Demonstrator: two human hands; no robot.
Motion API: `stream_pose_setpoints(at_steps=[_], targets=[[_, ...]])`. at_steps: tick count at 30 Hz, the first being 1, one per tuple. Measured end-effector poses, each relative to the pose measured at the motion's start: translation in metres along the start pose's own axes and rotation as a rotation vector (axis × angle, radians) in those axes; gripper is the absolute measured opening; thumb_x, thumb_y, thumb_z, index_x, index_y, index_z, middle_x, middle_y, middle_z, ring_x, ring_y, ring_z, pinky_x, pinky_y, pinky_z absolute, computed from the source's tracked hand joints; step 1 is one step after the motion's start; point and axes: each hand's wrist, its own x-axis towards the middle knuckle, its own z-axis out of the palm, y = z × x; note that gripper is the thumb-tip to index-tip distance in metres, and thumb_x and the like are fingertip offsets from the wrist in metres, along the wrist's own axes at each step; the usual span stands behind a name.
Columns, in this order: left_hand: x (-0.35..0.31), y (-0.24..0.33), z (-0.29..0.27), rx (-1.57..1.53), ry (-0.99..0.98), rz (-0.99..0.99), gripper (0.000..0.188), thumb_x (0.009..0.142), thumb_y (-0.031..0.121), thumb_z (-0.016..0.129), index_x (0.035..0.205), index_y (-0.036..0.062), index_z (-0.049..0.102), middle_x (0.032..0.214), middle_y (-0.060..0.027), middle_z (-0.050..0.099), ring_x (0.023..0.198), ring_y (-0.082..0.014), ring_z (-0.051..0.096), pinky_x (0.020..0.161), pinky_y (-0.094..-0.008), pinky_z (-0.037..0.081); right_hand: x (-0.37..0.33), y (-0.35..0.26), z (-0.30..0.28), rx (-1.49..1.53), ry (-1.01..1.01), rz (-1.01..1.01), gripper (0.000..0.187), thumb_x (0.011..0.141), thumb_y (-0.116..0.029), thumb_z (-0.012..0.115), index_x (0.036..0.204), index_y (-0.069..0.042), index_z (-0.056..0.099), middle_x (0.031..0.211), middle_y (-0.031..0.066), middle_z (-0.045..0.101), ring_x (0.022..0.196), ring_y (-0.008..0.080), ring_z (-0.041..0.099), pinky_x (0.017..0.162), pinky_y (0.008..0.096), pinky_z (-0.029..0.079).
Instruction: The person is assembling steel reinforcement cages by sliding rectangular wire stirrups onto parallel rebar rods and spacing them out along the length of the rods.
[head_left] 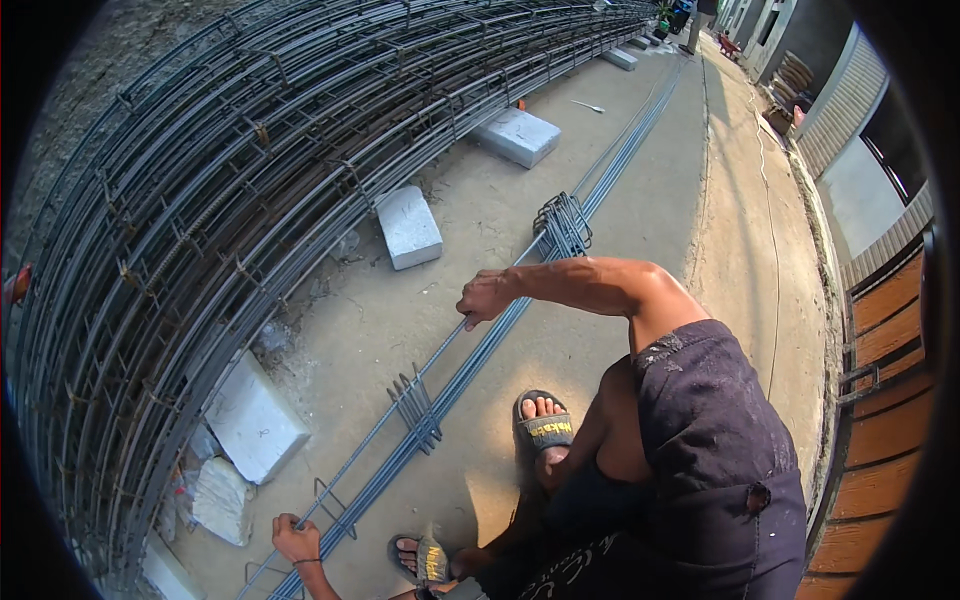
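My right hand (487,298) is closed around a long thin steel bar (375,430) that slants from lower left to upper right. Farther down the same bar, at the lower left, my left hand (296,540) grips it beside a square wire stirrup (333,508). A small group of bent stirrups (413,408) hangs across the bars between my hands. Several parallel bars (480,352) lie just to the right of the held one. Beyond my right hand, a thicker bunch of stirrups (563,228) sits on the bars.
Stacked rebar cages (230,170) fill the left side, with pale blocks (408,228) along their edge. My sandalled feet (545,420) stand right of the bars on concrete. An orange-brown gate (885,420) lines the right. A person (697,28) stands far off.
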Motion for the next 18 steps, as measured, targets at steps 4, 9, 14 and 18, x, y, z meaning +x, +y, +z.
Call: stream_pose_setpoints(at_steps=[4,9,14,18], targets=[[0.008,-0.003,-0.009,-0.047,0.052,0.065,0.017,0.052,-0.003,0.059,0.063,0.0044,0.048,0.065,-0.0113,0.048,0.055,-0.0333,0.049,0.051,-0.0437,0.038,-0.004,-0.003,-0.021,-0.031,0.040,0.019,0.047,0.087,-0.050,0.051,0.089,-0.005,0.063,0.084,0.0124,0.066,0.087,0.0311,0.063,0.075,0.0441,0.049],[0.037,-0.013,-0.005,-0.089,0.029,-0.014,0.015,0.053,-0.003,0.058,0.064,0.0023,0.050,0.066,-0.0126,0.048,0.058,-0.0332,0.049,0.053,-0.0428,0.039,0.010,-0.003,-0.033,-0.062,0.059,0.039,0.047,0.088,-0.049,0.050,0.091,-0.004,0.062,0.086,0.0147,0.066,0.088,0.0325,0.063,0.077,0.0448,0.049],[0.065,-0.019,0.002,-0.012,0.056,0.034,0.014,0.054,-0.003,0.059,0.064,0.0020,0.051,0.067,-0.0132,0.050,0.060,-0.0331,0.051,0.055,-0.0434,0.040,0.032,-0.002,-0.030,-0.112,0.090,0.123,0.046,0.088,-0.047,0.051,0.091,-0.002,0.060,0.083,0.0172,0.065,0.089,0.0328,0.063,0.077,0.0450,0.050],[0.066,-0.021,0.004,-0.037,0.008,0.016,0.014,0.055,-0.002,0.061,0.066,0.0026,0.054,0.067,-0.0132,0.050,0.062,-0.0326,0.053,0.056,-0.0434,0.042,0.039,0.001,-0.023,-0.109,0.125,0.092,0.045,0.088,-0.046,0.052,0.091,-0.001,0.060,0.081,0.0169,0.065,0.085,0.0332,0.064,0.074,0.0444,0.051]])
